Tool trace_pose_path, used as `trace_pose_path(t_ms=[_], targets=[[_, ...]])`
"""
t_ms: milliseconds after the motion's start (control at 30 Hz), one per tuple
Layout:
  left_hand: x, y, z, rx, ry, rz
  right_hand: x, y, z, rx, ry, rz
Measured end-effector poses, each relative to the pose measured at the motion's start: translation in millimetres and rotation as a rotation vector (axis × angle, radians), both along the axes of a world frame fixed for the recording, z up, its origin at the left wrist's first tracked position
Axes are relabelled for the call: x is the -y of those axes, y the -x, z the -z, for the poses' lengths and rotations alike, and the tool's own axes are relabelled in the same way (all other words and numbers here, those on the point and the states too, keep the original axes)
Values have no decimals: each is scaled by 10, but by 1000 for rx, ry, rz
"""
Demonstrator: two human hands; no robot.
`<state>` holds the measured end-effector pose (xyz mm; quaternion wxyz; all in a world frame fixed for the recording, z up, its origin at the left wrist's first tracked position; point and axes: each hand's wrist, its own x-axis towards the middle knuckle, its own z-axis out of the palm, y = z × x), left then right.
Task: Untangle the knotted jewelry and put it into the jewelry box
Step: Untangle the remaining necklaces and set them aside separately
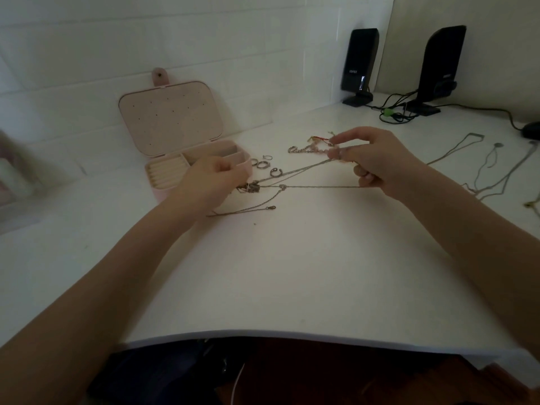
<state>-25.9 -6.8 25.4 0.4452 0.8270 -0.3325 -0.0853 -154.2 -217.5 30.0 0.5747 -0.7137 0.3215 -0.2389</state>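
Still untangling: left hand (216,178) pinching knot (249,187), right hand (377,162) pinching chains (306,187) taut; jewelry box (163,171) holding no chain visibly.

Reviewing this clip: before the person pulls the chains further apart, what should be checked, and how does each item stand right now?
1. Left hand grips the knot: ok, its fingers pinch it beside the jewelry box.
2. Right hand holds the chain strands: ok, two strands run taut from it to the knot.
3. Knot loosened: not ok, strands still meet in a clump.
4. Loose clasp end free of snags: cannot tell; it lies on the table.
5. Box open to receive: ok, lid is up.
6. Rings out of the pull path: not ok, they lie right beside the upper strand.
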Motion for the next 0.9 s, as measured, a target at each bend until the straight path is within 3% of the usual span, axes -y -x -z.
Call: trace_pose_path(t_ms=[267,433,567,600,700,800,900], targets=[[28,31,38,-80,-99,72,38,-47,86,-114,382,20],[25,43,16,-169,-55,126,22,-67,170,-167,620,-36],[40,85,18,-216,-17,154,-84,-59,152,-323,863,-18],[46,100,16,-223,-2,165,-154,-54,129,-269,896,-23],[57,152,-16,-270,66,226,-453,-75,96,-18,768,-268],[56,195,-54,-339,118,297,-663,-137,206,-34,582,-536],[50,201,-62,-369,164,333,-711,-145,223,37,455,-576]])
